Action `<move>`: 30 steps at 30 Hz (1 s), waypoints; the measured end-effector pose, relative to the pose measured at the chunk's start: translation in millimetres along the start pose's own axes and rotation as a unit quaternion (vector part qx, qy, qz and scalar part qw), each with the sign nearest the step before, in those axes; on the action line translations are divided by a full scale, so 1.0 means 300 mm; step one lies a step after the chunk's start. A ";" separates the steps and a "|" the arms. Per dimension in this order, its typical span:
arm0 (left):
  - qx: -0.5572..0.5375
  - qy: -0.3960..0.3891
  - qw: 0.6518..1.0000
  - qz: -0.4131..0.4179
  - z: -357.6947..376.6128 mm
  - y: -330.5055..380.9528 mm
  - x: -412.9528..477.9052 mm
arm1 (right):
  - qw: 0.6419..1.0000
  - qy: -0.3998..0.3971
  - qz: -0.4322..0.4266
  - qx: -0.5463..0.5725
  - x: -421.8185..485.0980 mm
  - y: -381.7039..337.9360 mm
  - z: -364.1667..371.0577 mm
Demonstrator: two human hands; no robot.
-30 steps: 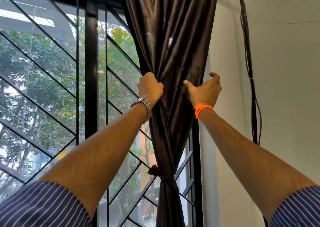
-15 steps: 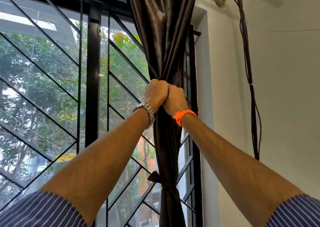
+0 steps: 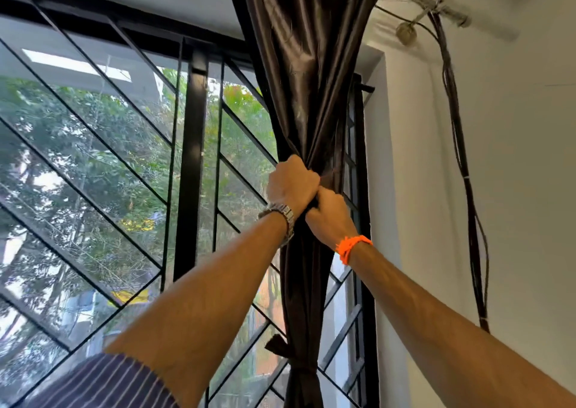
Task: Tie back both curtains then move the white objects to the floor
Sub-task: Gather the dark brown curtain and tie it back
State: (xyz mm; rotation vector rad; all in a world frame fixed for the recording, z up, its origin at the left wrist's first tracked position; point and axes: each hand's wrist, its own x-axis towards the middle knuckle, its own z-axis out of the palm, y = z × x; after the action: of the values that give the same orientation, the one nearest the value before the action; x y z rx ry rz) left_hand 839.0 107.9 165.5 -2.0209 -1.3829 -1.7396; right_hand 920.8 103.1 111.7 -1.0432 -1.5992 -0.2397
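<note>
Change: a second ago the right hand (image 3: 330,217) was spread open at the right edge of the dark brown curtain (image 3: 308,96). It has since swept that edge in, and now sits just under the left hand (image 3: 291,183), the two touching.
Meaning for the task: the cloth, which hung broad before, is now bunched into one narrow rope at hand height, so the gathering of this curtain looks about done and the binding can follow.
Left grip: fingers are curled tight round the bunched folds, knuckles toward the camera, with a metal watch (image 3: 282,214) at the wrist.
Right grip: also clenched on the same bunch, directly below and slightly right of the left, with an orange wristband (image 3: 352,245) at the wrist.
Curtain relative to the grip: it fans out upward from the fists toward the ceiling and drops straight below them. It hangs at the right end of the barred window (image 3: 193,158), near the white wall.
Lower tie: a fabric knot (image 3: 293,357) already cinches the curtain well below both hands.
Other curtain: not in view.
White objects: not in view.
Beside: a bundle of dark cables (image 3: 461,158) runs down the wall to the right, apart from the curtain.
</note>
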 end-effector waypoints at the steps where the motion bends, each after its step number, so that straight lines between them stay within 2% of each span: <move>1: 0.026 0.013 0.999 0.015 0.001 0.004 -0.010 | 1.000 0.009 -0.006 0.027 -0.006 0.006 -0.002; 5: 0.082 0.026 0.994 0.061 0.009 -0.009 -0.024 | 0.995 0.032 -0.004 0.093 -0.045 0.029 0.004; 10: 0.085 0.048 0.995 0.031 -0.048 -0.032 -0.024 | 0.992 0.013 -0.017 0.121 -0.080 0.002 0.075; 14: 0.080 0.063 0.994 0.041 -0.165 -0.103 -0.010 | 0.990 -0.015 -0.008 0.142 -0.104 -0.088 0.113; 24: 0.107 0.099 0.989 0.028 -0.568 -0.378 -0.016 | 0.984 -0.030 0.051 0.168 -0.113 -0.544 0.482; 30: 0.148 0.107 0.983 0.014 -0.897 -0.594 -0.020 | 0.983 -0.046 0.023 0.174 -0.147 -0.891 0.706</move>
State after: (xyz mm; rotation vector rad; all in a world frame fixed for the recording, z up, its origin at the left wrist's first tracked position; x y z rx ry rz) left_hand 523.8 38.3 169.5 -1.6393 -1.4358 -1.5768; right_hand 579.3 62.7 103.0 -0.8270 -1.6249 0.1188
